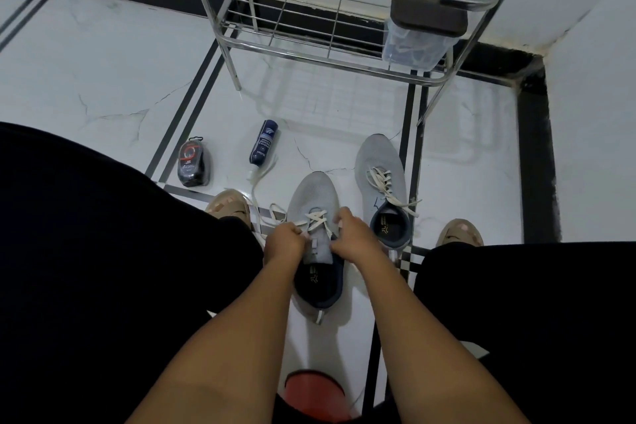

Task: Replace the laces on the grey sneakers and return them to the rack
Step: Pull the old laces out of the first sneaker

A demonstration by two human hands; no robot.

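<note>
White marbled floor (113, 79) with black stripes runs to a steel rack (330, 10) at the far wall; near centre stands one sneaker (315, 196), half laced; left hand (285, 244) pinches its lace (318, 218) with curled fingers, right hand (354, 234) curls over the eyelet edge; second sneaker (380, 162), laced, sits just right; bottle (263, 141) lies far left.
</note>
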